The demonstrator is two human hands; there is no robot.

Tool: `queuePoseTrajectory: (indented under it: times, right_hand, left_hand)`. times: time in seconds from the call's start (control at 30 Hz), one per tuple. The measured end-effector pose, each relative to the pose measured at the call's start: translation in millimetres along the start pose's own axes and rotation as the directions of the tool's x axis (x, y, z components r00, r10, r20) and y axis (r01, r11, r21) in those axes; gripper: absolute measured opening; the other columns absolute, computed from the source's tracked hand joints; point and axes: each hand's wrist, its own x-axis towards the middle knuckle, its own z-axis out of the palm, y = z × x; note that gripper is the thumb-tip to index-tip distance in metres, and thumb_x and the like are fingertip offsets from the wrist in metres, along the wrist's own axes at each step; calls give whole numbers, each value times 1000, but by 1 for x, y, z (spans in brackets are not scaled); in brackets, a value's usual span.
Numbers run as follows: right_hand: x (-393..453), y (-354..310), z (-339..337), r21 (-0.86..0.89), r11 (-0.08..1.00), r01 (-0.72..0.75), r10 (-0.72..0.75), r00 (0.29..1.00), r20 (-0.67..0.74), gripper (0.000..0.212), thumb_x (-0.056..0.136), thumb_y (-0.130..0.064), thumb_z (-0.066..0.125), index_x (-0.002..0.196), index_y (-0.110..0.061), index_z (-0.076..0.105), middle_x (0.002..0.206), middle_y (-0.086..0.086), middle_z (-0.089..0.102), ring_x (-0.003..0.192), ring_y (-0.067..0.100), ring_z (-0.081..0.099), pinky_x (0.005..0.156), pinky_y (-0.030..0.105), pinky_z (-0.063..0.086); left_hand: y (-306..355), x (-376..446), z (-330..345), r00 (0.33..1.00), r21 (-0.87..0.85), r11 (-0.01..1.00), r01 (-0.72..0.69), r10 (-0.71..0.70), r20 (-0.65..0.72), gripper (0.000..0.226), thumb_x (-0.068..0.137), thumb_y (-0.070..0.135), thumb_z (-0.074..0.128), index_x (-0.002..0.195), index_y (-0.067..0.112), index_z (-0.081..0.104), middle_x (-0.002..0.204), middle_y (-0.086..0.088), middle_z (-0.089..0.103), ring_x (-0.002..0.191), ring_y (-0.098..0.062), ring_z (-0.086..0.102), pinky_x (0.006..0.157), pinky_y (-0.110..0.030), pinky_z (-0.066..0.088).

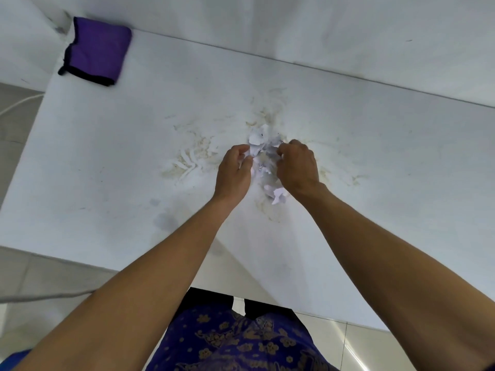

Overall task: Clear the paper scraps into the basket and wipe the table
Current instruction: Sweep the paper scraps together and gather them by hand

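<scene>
White, crumpled and torn, the paper scraps [263, 153] are seen gathered into one loose heap near the middle of the white table [375, 156], on a patch stained yellowish-brown. A few scraps carry small dark printed marks. The exact number of scraps cannot be told, since they overlap; a smaller clump is seen at the near edge of the heap, beside the right wrist. Two hands are counted, one on each side of the heap. The left hand [234, 171] is curled with its fingers closed on scraps at the heap's left side. The right hand [297, 167] is curled over the heap's right side, its fingertips pinched on scraps. One folded purple cloth [97, 50] with dark edging is laid at the far left corner of the table, well apart from the hands.
</scene>
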Motion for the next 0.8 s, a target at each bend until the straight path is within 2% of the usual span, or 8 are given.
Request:
queuePoseTrajectory:
  times: [0.17, 0.23, 0.3, 0.4, 0.5, 0.57, 0.67, 0.8]
  right_hand:
    - [-7, 3, -20, 170, 978, -121, 134, 989, -67, 10, 75, 0, 54, 69, -2, 61, 71, 14, 58, 69, 37, 56, 61, 37, 45]
    - [-13, 2, -31, 259, 958, -123, 159, 980, -122, 10, 76, -4, 59, 69, -5, 65, 70, 14, 62, 67, 33, 58, 64, 36, 48]
    - [-22, -5, -41, 300, 951, -76, 132, 977, -168, 11, 80, -14, 65, 70, -11, 69, 70, 6, 64, 66, 24, 60, 62, 30, 45]
    - [-39, -29, -49, 320, 945, 62, 0, 982, -189, 7, 82, -17, 70, 77, -14, 75, 77, 2, 67, 68, 18, 62, 64, 25, 43]
    - [-49, -51, -45, 330, 936, 124, -86, 988, -127, 8, 83, -12, 68, 85, -11, 76, 83, 2, 68, 72, 18, 61, 65, 26, 44]
    - [-53, -58, -40, 322, 942, 95, -65, 992, -105, 8, 83, -10, 64, 83, -10, 72, 78, 1, 66, 72, 20, 59, 65, 30, 46]
    - [-55, -61, -32, 253, 963, 98, -37, 970, -238, 15, 78, -6, 65, 71, -16, 74, 63, -3, 50, 68, 18, 44, 70, 28, 31]
    - [-57, -62, -13, 94, 980, 177, -140, 941, -307, 22, 80, -5, 64, 66, -19, 75, 68, -3, 63, 80, 24, 50, 72, 29, 23]
  left_hand:
    - [-3, 1, -3, 990, -46, 997, 66, -71, -118, 27, 101, 18, 44, 122, 15, 60, 121, 4, 62, 89, 6, 58, 65, -1, 39]
    - [2, -1, -2, 979, -101, 991, 86, -103, -176, 22, 100, 20, 45, 110, 14, 64, 109, 1, 67, 84, 3, 63, 64, -6, 43]
    - [12, -2, 0, 971, -229, 965, 129, -170, -169, 22, 97, 22, 47, 98, 12, 67, 99, -5, 70, 91, -19, 69, 74, -26, 51]
    - [35, -5, 2, 949, -452, 843, 291, -315, 23, 31, 101, 30, 44, 92, 13, 68, 93, -6, 73, 89, -26, 70, 79, -37, 56]
    - [51, -9, -2, 844, -645, 547, 534, -395, 364, 47, 102, 49, 36, 89, 16, 67, 72, -1, 70, 71, -17, 65, 67, -28, 51]
    - [49, -7, -6, 805, -697, 414, 586, -392, 445, 48, 100, 50, 40, 90, 12, 67, 67, -2, 65, 64, -16, 63, 64, -27, 48]
    - [43, -2, -7, 821, -677, 471, 566, -396, 412, 33, 97, 38, 50, 107, 11, 66, 81, -3, 67, 68, -16, 65, 63, -24, 52]
    - [39, -3, -4, 823, -643, 526, 557, -452, 344, 25, 98, 27, 51, 95, 12, 72, 86, -3, 72, 76, -18, 70, 65, -26, 55]
